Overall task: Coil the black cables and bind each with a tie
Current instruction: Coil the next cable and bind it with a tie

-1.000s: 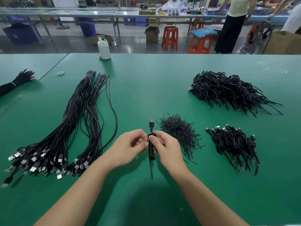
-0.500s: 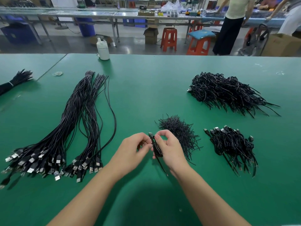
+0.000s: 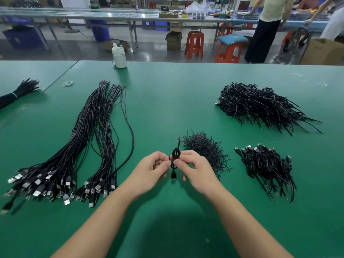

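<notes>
A small coiled black cable (image 3: 176, 154) stands upright between my hands above the green table (image 3: 167, 101). Its USB plug (image 3: 174, 176) hangs below and its bare wire end points up. My left hand (image 3: 150, 170) pinches the coil's middle from the left. My right hand (image 3: 195, 168) pinches it from the right with thumb and fingertips. A heap of short black ties (image 3: 205, 148) lies just behind my right hand. Long uncoiled cables (image 3: 87, 138) stretch out at the left. Coiled, bound cables lie in a small pile (image 3: 268, 166) at the right.
A bigger pile of coiled cables (image 3: 260, 105) sits at the far right. A white bottle (image 3: 119, 56) stands at the table's far edge, and a tied bundle (image 3: 16, 93) lies at the far left. People, stools and benches are beyond the table.
The coil has been turned over between my fingers: the plug that pointed up a second ago now hangs down, and the wire end points up. Both hands stayed in place.
</notes>
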